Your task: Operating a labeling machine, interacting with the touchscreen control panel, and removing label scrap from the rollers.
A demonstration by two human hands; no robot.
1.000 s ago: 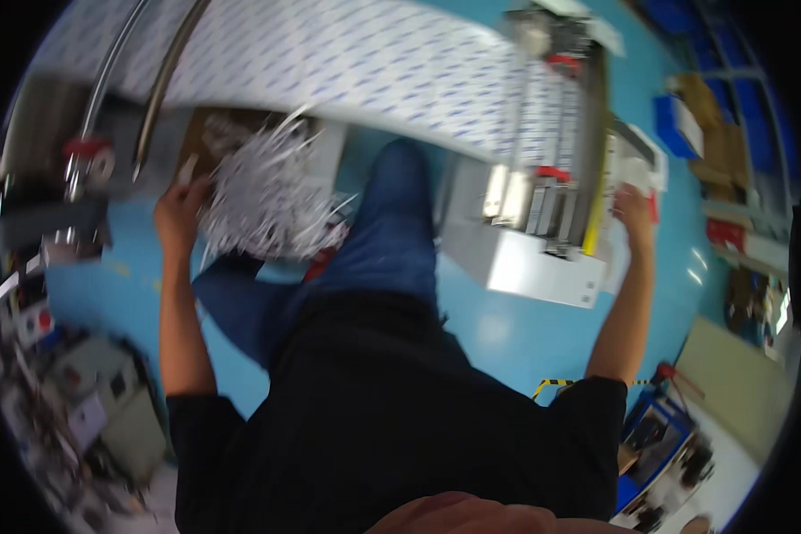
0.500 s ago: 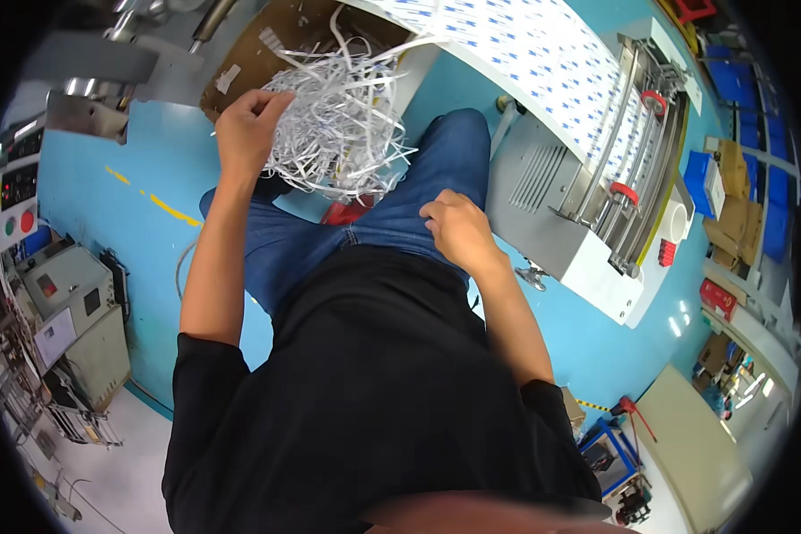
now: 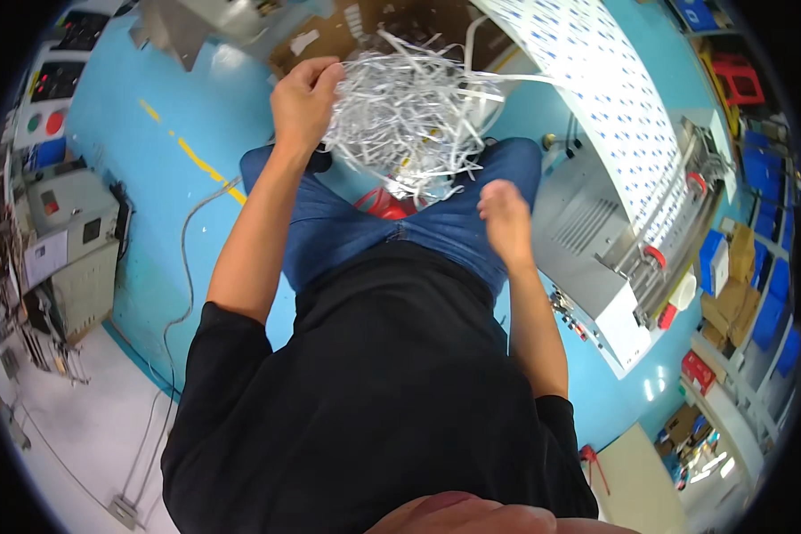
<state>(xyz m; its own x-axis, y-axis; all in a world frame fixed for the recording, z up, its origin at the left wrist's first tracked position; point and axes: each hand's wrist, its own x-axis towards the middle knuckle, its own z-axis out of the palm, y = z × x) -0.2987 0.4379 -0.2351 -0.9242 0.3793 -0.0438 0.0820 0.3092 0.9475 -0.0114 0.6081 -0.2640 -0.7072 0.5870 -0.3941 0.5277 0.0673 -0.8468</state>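
A tangled heap of thin white paper strips (image 3: 409,111) rises from a brown cardboard box (image 3: 316,36) in front of my knees. At the heap's left edge is my left hand (image 3: 304,102), its thumb and forefinger pinched together. What lies between those fingertips, if anything, is too small to make out. My right hand (image 3: 507,221) hovers by my right thigh, smeared by motion, so its fingers do not show clearly. One loose strip stretches from the heap toward a long white sheet printed with blue marks (image 3: 587,98), which hangs down to a grey roller machine (image 3: 587,227).
Red rings (image 3: 654,256) sit on the machine's rollers. Something red (image 3: 387,205) is between my legs. A cable (image 3: 187,249) runs over the blue floor at left, near a grey cabinet (image 3: 76,240). Shelves with blue bins (image 3: 770,289) and a cardboard box (image 3: 725,298) stand at right.
The view has shifted, so the heap, box and machine sit farther right in it. My left hand stays pinched at the heap's edge. My right hand has turned upward and is moving.
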